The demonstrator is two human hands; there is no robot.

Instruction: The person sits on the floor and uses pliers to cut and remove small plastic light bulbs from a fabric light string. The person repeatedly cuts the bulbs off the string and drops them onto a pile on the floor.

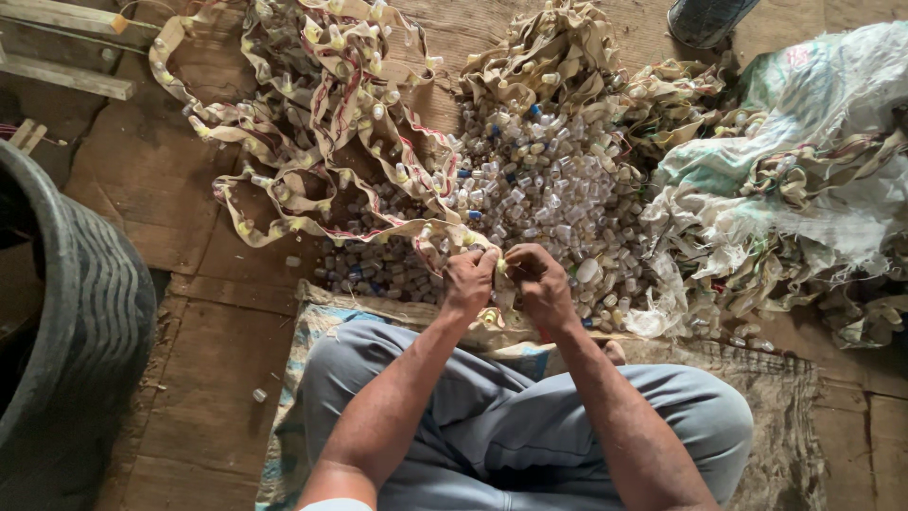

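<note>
Both hands are pinching 1 cream fabric strip, edged in red and studded with small clear vials: the left hand and right hand are closing fingers on its near end, just above the person's knees, beside the loose vial heap.

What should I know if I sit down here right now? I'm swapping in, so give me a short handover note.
Left hand and right hand: both pinch the cloth strip studded with small vials, fingers close together.
Loose vial pile lies just ahead of the hands.
More tangled strips still carry vials at the far left; others lie beside the white sack on the right.
Done: a large pile loose. Left: many strips.
</note>
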